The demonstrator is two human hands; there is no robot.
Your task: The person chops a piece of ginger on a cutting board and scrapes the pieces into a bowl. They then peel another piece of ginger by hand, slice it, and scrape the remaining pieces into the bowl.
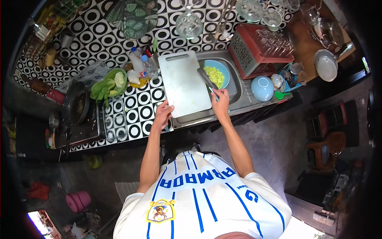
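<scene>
A white cutting board (185,85) lies across the left side of the sink, its slotted handle end pointing away from me. My left hand (163,114) grips its near left corner, thumb on top. In my right hand (220,102) is a knife (207,78) with a dark blade and a bluish handle. The blade lies along the board's right edge, over the near left part of a light blue bowl (225,71). Chopped pale green vegetable (215,75) fills the bottom of that bowl, which sits in the sink. Only a few tiny bits show on the board.
A metal sink (237,85) surrounds the bowl. To its right are an upturned blue bowl (262,88) and a red dish rack (254,51) with glasses. Leafy greens and a green bowl (121,85), bottles (139,63), a glass tray (115,119) and a wok (77,104) stand left.
</scene>
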